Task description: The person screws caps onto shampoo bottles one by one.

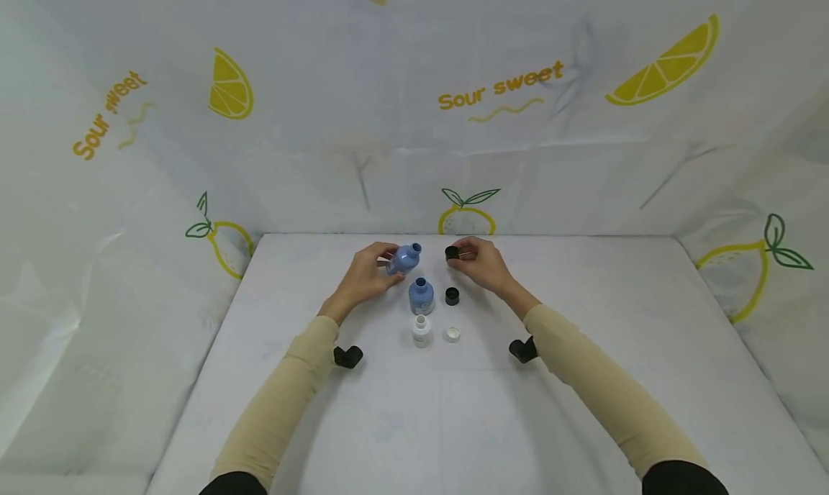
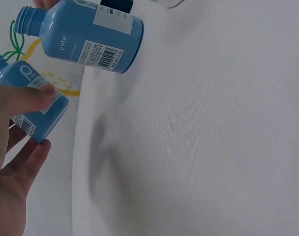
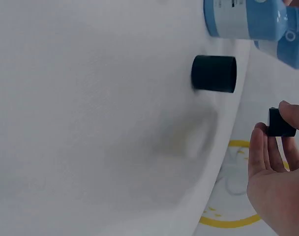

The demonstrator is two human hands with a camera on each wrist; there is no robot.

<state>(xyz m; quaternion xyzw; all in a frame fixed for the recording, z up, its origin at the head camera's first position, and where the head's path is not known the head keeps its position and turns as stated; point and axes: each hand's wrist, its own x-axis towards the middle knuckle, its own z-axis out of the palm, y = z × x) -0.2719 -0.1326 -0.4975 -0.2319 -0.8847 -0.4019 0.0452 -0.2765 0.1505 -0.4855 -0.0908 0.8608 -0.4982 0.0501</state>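
My left hand (image 1: 366, 273) grips a blue bottle (image 1: 403, 260), tilted with its uncapped neck toward the right; the left wrist view shows thumb and fingers around its labelled body. Between the thumb and fingers of my right hand (image 1: 482, 262) is a black cap (image 1: 452, 252), pinched and raised off the table in the right wrist view (image 3: 281, 123). Just below in the head view, a second blue bottle (image 1: 422, 298) stands upright and uncapped, with another black cap (image 1: 452, 296) to its right. Nearer me stands an open white bottle (image 1: 422, 332) beside a white cap (image 1: 452, 334).
A white-covered table (image 1: 401, 430) carries everything, and a white curtain (image 1: 311, 171) printed with lemons hangs behind its far edge. Black wrist devices (image 1: 348, 357) stick out from both sleeves.
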